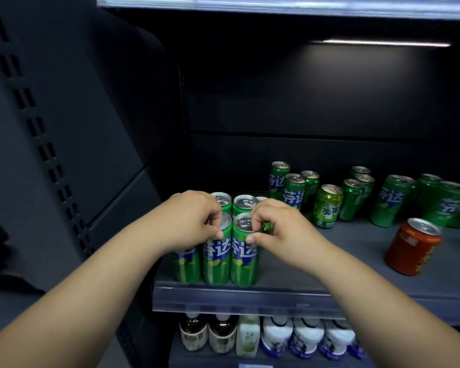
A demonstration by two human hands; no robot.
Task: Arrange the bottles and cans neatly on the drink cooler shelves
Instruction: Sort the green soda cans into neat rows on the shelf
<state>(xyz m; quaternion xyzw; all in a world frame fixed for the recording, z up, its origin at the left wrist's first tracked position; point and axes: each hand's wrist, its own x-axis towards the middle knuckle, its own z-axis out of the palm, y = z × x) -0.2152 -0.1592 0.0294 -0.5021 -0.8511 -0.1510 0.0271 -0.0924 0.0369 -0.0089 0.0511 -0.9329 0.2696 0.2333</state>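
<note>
Nearest, under the grey shelf (303,293), a row of bottles (276,338) stands upright. At the shelf's front left corner tall green cans stand packed in a block. The left hand (194,221) curls its fingers round the rim of one front can (216,258), and the right hand (279,229) pinches the rim of the neighbouring can (244,258). To the right a red can (413,248) stands alone. Further back stand loose green cans (329,205) — scattered, some touching, some apart.
</note>
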